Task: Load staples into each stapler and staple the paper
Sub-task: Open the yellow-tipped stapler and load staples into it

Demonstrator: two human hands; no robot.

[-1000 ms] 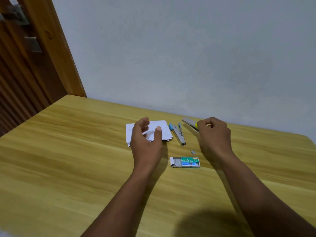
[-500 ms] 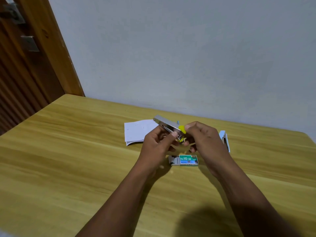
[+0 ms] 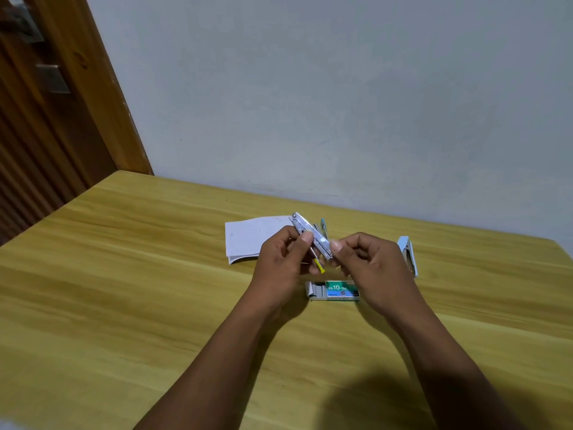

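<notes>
Both hands hold a small silver stapler with a yellow part [image 3: 310, 235] above the table. My left hand [image 3: 279, 268] pinches its middle and my right hand [image 3: 369, 268] pinches its lower end. The yellow piece hangs down between the hands. A stack of white paper [image 3: 248, 238] lies just behind my left hand. An open staple box [image 3: 333, 290] with green and blue label lies below the hands. A blue stapler [image 3: 322, 226] peeks out behind the held one. A light blue stapler [image 3: 408, 256] lies to the right of my right hand.
The wooden table [image 3: 124, 290] stands against a pale wall [image 3: 341, 103]. A wooden door and frame [image 3: 62, 103] are at the far left.
My right hand lifted the yellow stapler from the table and my left hand left the paper to join it. The stapler's metal body now tilts upward between both hands.
</notes>
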